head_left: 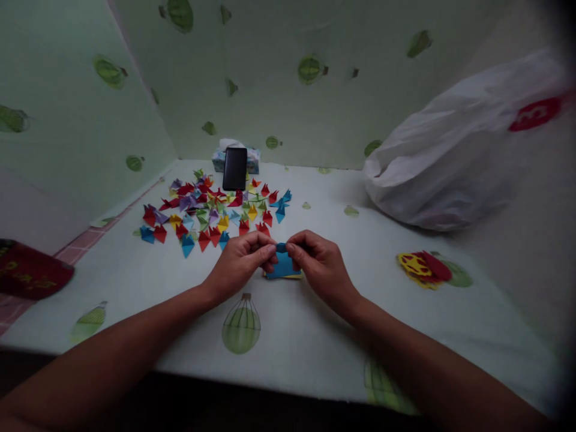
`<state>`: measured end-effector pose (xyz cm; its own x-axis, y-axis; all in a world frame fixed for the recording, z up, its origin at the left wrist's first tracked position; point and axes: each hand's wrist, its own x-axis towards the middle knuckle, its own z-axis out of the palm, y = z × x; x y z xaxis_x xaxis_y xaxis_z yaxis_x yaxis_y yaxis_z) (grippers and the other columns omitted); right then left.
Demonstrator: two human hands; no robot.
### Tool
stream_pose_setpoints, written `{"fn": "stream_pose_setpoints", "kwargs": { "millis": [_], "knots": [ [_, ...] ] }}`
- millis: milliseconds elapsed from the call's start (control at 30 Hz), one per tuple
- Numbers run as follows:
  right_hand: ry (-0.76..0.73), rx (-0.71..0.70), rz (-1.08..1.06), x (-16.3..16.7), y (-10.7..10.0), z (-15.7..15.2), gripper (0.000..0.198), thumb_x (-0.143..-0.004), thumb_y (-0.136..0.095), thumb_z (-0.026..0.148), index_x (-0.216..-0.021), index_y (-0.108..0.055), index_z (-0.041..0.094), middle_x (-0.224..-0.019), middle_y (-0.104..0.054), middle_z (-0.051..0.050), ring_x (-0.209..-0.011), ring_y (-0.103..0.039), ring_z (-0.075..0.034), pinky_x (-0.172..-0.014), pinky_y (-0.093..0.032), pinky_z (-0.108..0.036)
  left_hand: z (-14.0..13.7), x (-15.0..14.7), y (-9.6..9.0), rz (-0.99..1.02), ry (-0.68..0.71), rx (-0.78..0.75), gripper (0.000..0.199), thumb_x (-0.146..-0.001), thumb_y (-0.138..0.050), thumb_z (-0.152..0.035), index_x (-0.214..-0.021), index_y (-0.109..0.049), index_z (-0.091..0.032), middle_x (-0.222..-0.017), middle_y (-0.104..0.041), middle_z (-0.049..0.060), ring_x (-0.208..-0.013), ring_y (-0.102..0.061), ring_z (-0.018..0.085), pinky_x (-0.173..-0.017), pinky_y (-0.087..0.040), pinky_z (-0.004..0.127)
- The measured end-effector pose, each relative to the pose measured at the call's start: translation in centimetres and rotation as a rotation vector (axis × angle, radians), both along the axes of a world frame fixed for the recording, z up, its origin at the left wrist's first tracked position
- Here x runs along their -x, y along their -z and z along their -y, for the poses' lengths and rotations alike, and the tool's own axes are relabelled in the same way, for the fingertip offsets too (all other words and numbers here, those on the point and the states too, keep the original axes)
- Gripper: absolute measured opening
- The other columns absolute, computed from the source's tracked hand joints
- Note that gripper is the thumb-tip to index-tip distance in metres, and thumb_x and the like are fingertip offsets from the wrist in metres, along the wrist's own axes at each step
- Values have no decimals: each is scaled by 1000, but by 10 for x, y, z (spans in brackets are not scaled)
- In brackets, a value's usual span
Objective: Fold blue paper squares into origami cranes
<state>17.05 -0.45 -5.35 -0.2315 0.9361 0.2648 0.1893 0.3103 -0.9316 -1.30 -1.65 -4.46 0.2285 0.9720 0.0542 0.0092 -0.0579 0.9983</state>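
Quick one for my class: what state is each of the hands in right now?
Left hand: closed, thumb and fingers pinching one side of a small blue paper piece.
Right hand: closed, pinching the other side of it.

- Left forearm (135, 327) slants inward from the lower left, bare.
- Right forearm (427, 354) slants inward from the lower right, also bare.
- Left hand (243, 261) and right hand (323, 264) nearly meet, fingers (257, 238) curled, each thumb (263, 255) pinching toward its index finger.
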Motion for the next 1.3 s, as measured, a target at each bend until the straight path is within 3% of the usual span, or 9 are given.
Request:
{"fn": "stream_pose_setpoints", "kwargs": {
  "millis": [500, 767, 967, 1133, 1300],
  "knots": [
    [16, 208, -188, 1, -1, -3, 26, -85, -67, 36, -70, -55, 19, -52, -53, 5, -48, -47, -10, -52, -38, -26, 0, 0, 0, -132, 34, -14, 28, -87, -66, -37, -72, -57, -16, -63, -58, -2, -55, -55, 9, -57, -46, 23],
    [-112, 279, -147, 1, 1, -6, 30, -82, -70, 42, -69, -57, 18, -50, -52, 5, -45, -45, -9, -48, -34, -24, -2, 1, 0, -162, 51, -4, 24, -83, -69, -38, -86, -66, -15, -73, -63, 0, -64, -56, 12, -62, -46, 25],
    [-153, 311, -191, 3, 1, -4, 40, -88, -61, 52, -69, -55, 18, -58, -56, 3, -47, -48, -10, -49, -38, -25, -1, 0, -1, -55, -27, 69, 30, -77, -74, -42, -72, -65, -14, -65, -61, -1, -60, -52, 11, -60, -43, 24],
    [-210, 315, -172, 3, 4, -4, 31, -83, -69, 43, -70, -54, 18, -57, -55, 5, -49, -49, -10, -50, -37, -25, -3, 0, 1, -20, -58, 110, 29, -75, -77, -40, -71, -67, -14, -64, -62, -1, -62, -53, 10, -62, -43, 23],
    [-148, 243, -119, 2, 3, -3, 25, -83, -68, 36, -70, -55, 18, -56, -53, 5, -50, -47, -9, -51, -37, -24, -5, 1, 3, -44, -10, 99, 22, -72, -80, -32, -75, -69, -14, -66, -61, -3, -57, -48, 7, -56, -39, 21]
  ]
}}
